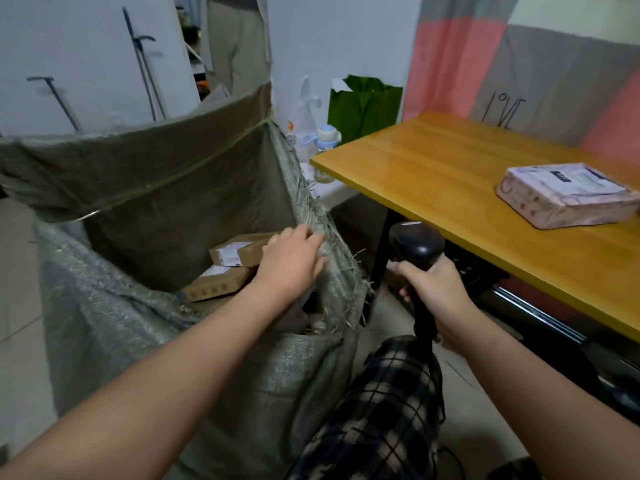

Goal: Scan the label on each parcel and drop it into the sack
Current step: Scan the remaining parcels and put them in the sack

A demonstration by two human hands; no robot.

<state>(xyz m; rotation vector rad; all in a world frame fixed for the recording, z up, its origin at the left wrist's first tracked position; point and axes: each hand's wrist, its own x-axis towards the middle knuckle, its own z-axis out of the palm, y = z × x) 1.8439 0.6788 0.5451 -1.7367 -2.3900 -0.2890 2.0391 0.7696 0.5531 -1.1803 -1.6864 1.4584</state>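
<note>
Brown boxes (239, 252) already lie inside the sack (138, 188) on the left; one pink parcel (564, 195) sits label-up on the counter (433, 161) at right, probably unscanned. Left hand (292, 263) rests nearly straight fingers on the sack's rim, holding nothing; right hand (436, 292) grips the scanner (417, 242).

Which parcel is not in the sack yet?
The pink-wrapped parcel on the yellow table; the upper brown box and the lower brown box lie inside the sack.

The right hand (437, 289) grips the scanner (417, 244) between the sack (156, 188) and the table (433, 168). Left of that grip the left hand (291, 262) rests on the sack's rim, two boxes (239, 252) lying inside beyond it. Right of and beyond the grip, a parcel (568, 195) lies on the table.
</note>
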